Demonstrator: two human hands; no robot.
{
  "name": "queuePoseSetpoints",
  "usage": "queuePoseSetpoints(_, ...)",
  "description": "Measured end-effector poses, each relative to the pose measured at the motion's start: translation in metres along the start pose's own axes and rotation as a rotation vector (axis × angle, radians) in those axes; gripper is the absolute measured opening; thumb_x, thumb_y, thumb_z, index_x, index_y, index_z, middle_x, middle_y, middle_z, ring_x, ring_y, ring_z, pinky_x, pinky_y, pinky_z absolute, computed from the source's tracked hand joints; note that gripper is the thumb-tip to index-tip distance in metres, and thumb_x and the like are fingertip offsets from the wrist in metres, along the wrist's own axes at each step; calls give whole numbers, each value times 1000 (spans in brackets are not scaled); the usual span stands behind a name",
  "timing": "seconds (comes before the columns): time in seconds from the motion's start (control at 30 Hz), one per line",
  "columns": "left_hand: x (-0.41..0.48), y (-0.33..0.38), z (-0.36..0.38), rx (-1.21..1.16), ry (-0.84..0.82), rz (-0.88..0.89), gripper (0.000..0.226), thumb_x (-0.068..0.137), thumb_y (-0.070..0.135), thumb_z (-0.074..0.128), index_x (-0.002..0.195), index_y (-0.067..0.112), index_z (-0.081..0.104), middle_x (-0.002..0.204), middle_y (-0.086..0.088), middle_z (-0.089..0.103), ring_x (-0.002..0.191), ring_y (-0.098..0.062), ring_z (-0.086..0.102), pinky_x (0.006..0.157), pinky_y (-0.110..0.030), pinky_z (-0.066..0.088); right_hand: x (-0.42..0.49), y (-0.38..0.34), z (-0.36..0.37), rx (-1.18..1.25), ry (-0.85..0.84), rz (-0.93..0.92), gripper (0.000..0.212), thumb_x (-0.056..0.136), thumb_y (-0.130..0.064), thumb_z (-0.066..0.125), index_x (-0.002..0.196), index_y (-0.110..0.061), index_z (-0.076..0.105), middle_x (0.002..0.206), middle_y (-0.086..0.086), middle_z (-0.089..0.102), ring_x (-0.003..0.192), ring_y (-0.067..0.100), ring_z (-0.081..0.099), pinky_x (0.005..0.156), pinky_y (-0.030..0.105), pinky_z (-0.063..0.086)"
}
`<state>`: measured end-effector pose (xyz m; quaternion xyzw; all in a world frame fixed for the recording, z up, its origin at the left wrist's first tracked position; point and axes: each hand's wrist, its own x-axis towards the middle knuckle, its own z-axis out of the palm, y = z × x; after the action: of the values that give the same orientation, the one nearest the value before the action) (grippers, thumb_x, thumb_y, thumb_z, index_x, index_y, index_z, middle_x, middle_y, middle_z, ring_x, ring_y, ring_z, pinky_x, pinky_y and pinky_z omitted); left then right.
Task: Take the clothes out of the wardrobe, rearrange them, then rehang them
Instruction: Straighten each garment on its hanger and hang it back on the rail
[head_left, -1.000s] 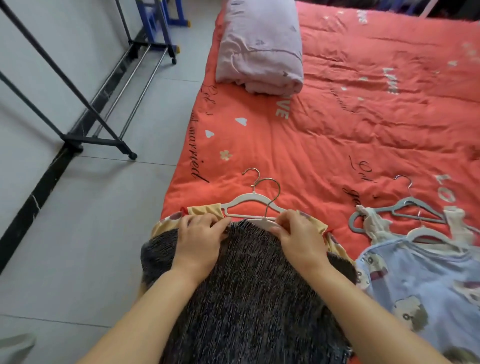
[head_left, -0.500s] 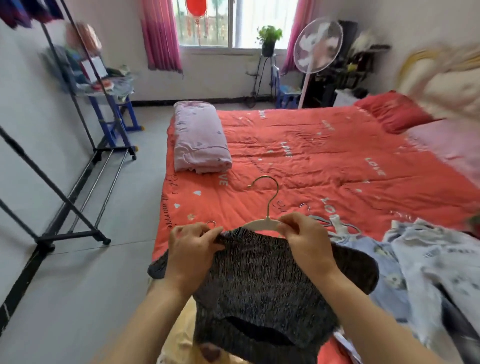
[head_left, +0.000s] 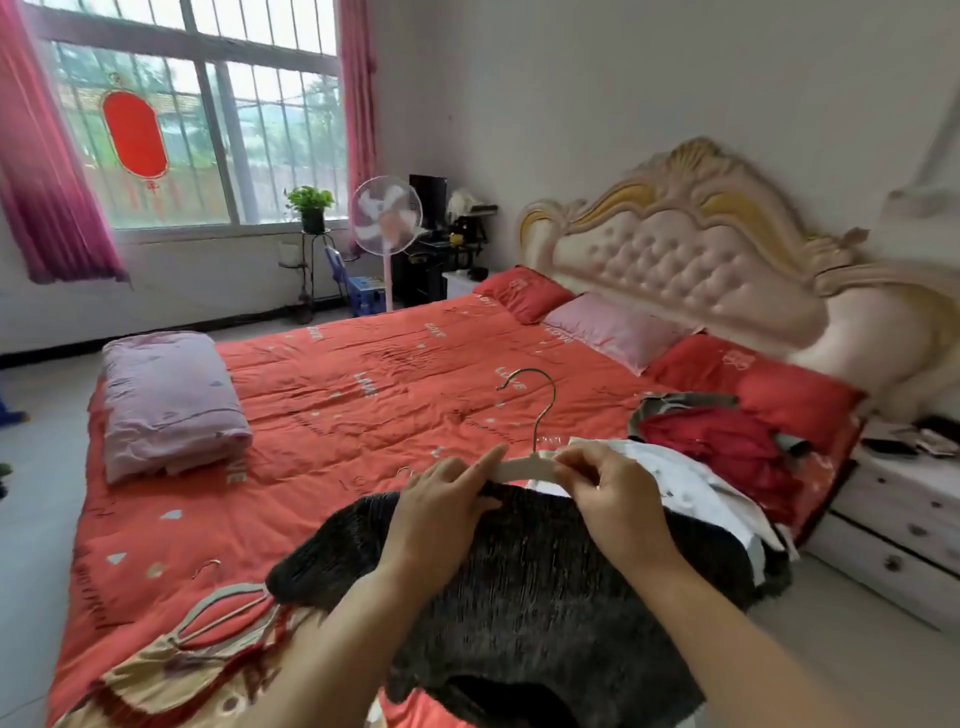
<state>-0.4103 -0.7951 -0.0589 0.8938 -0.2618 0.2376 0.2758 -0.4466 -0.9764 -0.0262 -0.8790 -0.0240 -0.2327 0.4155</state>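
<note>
The red-quilted bed (head_left: 363, 415) carries a folded lilac blanket (head_left: 166, 405) well left of the left hand (head_left: 441, 512), pillows (head_left: 613, 327) beyond the right hand (head_left: 613, 493), and red clothes (head_left: 727, 441) just right of it.

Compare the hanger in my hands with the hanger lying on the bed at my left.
The hanger in your hands is held up, hook upright; the hanger on the bed lies flat, untouched. The first, pinched by your left hand and right hand, carries the dark knit top; the second rests by a yellow garment. Both have metal hooks.
</note>
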Motion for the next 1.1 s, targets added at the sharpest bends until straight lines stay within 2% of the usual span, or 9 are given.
queuePoseSetpoints(0.1,21,74,48,-39,-5,81,52,77,29,58,129,26,56,80,-2,62,72,-27,62,64,-37,46,-10,51,-73,-67,81,-13,2,83,-14,69,84,-15,70,74,-9,66,72,8,60,66,10,41)
queuePoseSetpoints(0.17,35,126,82,-37,2,125,49,77,25,63,126,25,60,76,0,62,68,-26,62,61,-34,45,-16,89,-124,-143,127,-22,8,82,-16,70,90,-15,71,79,-9,66,76,9,60,67,10,40)
queuePoseSetpoints(0.27,54,193,133,-56,25,149,49,78,18,72,125,25,60,80,0,64,75,-27,63,65,-36,46,-29,145,-194,-278,144,-22,24,81,-19,71,105,-18,69,96,-3,69,88,15,63,78,26,48)
queuePoseSetpoints(0.33,67,231,160,-92,36,138,50,81,19,70,128,27,57,87,-2,66,83,-28,63,71,-37,46,-36,177,-235,-363,172,-27,33,79,-16,72,112,-21,67,98,-2,69,90,18,64,83,37,50)
queuePoseSetpoints(0.5,97,300,220,-163,49,133,46,85,24,64,129,30,55,94,-3,66,87,-26,62,73,-34,45,-32,238,-306,-503,246,-42,42,76,-15,75,116,-23,65,90,-2,70,82,21,64,78,39,52)
queuePoseSetpoints(0.6,121,322,257,-245,-4,109,49,92,28,56,138,38,41,105,2,60,98,-20,55,79,-30,38,-16,273,-333,-573,271,-33,43,73,-15,77,114,-22,67,86,-1,70,78,22,64,74,38,51)
queuePoseSetpoints(0.73,162,340,308,-268,-20,113,49,93,29,54,139,40,38,103,5,58,97,-17,52,78,-27,34,18,320,-358,-605,287,-17,41,71,-13,79,111,-20,69,80,0,69,73,22,64,70,35,50)
queuePoseSetpoints(0.87,215,348,363,-267,-35,117,51,90,26,59,136,40,42,87,7,54,82,-18,54,72,-27,30,64,371,-379,-609,290,-15,44,70,-10,80,112,-18,68,80,0,70,72,21,64,67,35,52)
queuePoseSetpoints(1.1,307,358,449,-296,-70,56,50,90,26,60,135,40,44,83,12,48,76,-14,48,70,-28,35,156,452,-410,-617,246,16,45,74,-9,76,117,-18,66,95,2,71,87,22,65,80,35,50)
